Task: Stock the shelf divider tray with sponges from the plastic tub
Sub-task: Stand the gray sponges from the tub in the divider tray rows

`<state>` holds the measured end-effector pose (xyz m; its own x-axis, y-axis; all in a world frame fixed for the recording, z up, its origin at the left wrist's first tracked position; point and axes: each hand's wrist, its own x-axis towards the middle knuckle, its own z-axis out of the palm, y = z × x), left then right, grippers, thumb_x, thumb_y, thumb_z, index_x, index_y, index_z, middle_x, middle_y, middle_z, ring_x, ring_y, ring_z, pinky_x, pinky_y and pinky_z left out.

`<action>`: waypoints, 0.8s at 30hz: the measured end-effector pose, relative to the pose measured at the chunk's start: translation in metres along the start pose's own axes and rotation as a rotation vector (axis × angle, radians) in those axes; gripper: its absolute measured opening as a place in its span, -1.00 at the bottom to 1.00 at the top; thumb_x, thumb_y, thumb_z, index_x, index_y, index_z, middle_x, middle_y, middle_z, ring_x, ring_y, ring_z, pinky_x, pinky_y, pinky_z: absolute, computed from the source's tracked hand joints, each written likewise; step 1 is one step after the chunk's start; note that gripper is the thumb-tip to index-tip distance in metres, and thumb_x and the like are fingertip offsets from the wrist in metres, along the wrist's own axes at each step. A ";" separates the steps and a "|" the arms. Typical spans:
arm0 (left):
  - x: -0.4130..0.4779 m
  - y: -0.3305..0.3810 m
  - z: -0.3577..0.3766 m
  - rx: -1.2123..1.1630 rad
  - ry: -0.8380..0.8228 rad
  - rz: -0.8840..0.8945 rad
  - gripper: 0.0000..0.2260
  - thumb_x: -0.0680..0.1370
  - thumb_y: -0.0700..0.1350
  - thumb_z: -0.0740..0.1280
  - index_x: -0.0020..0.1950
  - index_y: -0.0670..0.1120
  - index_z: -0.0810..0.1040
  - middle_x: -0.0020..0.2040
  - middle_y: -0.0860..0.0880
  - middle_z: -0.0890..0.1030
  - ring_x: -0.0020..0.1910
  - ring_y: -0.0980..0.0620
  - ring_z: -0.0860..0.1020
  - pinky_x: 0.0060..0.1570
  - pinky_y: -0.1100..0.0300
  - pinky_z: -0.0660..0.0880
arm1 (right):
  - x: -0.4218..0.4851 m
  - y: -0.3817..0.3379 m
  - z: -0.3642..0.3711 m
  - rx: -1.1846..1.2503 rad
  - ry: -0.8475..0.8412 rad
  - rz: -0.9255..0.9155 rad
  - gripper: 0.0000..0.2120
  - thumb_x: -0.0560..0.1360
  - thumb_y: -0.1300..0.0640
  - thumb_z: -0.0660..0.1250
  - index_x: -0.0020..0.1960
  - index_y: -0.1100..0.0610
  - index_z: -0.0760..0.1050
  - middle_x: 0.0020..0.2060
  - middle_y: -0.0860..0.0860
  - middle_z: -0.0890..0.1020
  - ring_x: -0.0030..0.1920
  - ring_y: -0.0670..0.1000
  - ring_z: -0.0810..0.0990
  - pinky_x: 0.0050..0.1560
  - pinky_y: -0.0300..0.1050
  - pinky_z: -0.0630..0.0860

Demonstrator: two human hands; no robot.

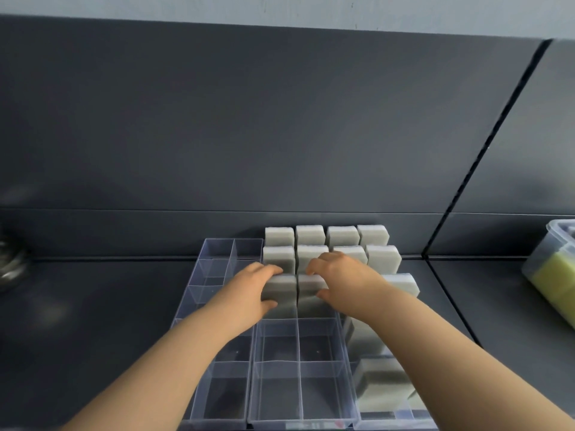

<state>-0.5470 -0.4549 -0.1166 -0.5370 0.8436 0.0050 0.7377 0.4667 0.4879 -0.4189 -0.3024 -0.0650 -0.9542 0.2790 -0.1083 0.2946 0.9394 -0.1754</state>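
A dark grey back panel (249, 119) rises beyond both hands, and the dark shelf surface (93, 306) spreads out to either side of them. The clear divider tray (277, 384) lies beneath both forearms, with bare compartments to the left of the left hand and nearer than both hands. Well to the right of the right hand stands the plastic tub (541, 262), holding yellow-green sponges (553, 278). Grey sponges (311, 236) stand upright in the tray in two rows of four just beyond the hands. One more stands just right of the right hand, and others show under the right forearm.

The left hand (252, 287) grips a sponge (280, 290) in the third row, with its fingers curled over the top and its thumb on the near face. The right hand (339, 275) grips the neighbouring sponge (311, 286) the same way, and the two sponges stand side by side. Far left of the left hand sits a blurred metallic object (9, 265)
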 end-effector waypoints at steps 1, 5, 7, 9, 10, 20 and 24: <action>-0.002 0.002 -0.003 0.011 0.003 0.003 -0.50 0.48 -0.01 0.37 0.38 0.15 0.29 0.28 0.18 0.34 0.16 0.14 0.39 0.08 0.29 0.34 | -0.001 0.001 0.000 0.015 0.013 -0.003 -0.60 0.49 0.17 0.28 0.31 0.01 0.35 0.21 0.00 0.43 0.24 0.02 0.36 0.10 -0.04 0.45; -0.011 0.016 -0.021 0.115 0.069 0.046 -0.56 0.53 0.12 0.25 0.40 0.17 0.27 0.31 0.20 0.33 0.21 0.14 0.38 0.03 0.23 0.39 | -0.005 0.009 -0.004 0.108 0.104 -0.016 -0.60 0.47 0.09 0.33 0.29 0.00 0.37 0.22 -0.02 0.44 0.24 0.02 0.37 0.14 -0.04 0.43; -0.017 0.024 -0.033 0.149 0.140 0.067 -0.60 0.54 0.12 0.21 0.38 0.15 0.31 0.29 0.19 0.36 0.21 0.15 0.37 -0.01 0.25 0.36 | -0.008 0.011 -0.009 0.153 0.170 -0.012 -0.59 0.47 0.04 0.33 0.30 0.00 0.38 0.23 -0.03 0.45 0.23 0.02 0.40 0.13 -0.10 0.41; -0.025 0.033 -0.044 0.167 0.227 0.087 -0.62 0.55 0.11 0.20 0.37 0.12 0.35 0.27 0.17 0.40 0.22 0.15 0.37 -0.01 0.22 0.39 | -0.013 0.011 -0.016 0.201 0.257 -0.006 -0.60 0.48 0.01 0.32 0.30 0.00 0.40 0.25 -0.04 0.46 0.23 0.02 0.42 0.12 -0.15 0.38; -0.030 0.037 -0.050 0.172 0.269 0.098 -0.63 0.55 0.10 0.20 0.36 0.11 0.37 0.26 0.15 0.42 0.22 0.13 0.38 0.01 0.18 0.43 | -0.018 0.009 -0.019 0.223 0.312 -0.007 -0.61 0.48 0.01 0.32 0.29 -0.01 0.41 0.26 -0.06 0.47 0.22 0.01 0.44 0.08 -0.19 0.37; -0.113 0.049 -0.063 0.260 0.472 0.288 -0.69 0.49 -0.09 0.37 0.22 -0.10 0.54 0.06 -0.05 0.62 0.03 -0.10 0.57 -0.04 0.02 0.51 | -0.102 -0.056 -0.014 0.355 0.602 0.068 -0.64 0.51 0.03 0.29 0.31 -0.04 0.42 0.32 -0.13 0.42 0.23 -0.20 0.36 0.06 -0.65 0.07; -0.146 0.049 -0.035 0.172 0.385 0.295 -0.64 0.52 0.00 0.30 0.30 -0.02 0.48 0.16 0.02 0.58 0.13 -0.03 0.53 -0.02 0.08 0.50 | -0.141 -0.080 0.014 0.411 0.600 0.128 -0.62 0.50 0.06 0.31 0.31 0.00 0.42 0.29 -0.12 0.45 0.28 -0.11 0.40 0.25 -0.35 0.25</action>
<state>-0.4472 -0.5647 -0.0630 -0.3840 0.8022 0.4573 0.9197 0.2883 0.2666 -0.3069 -0.4196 -0.0492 -0.7412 0.5531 0.3803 0.2896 0.7746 -0.5622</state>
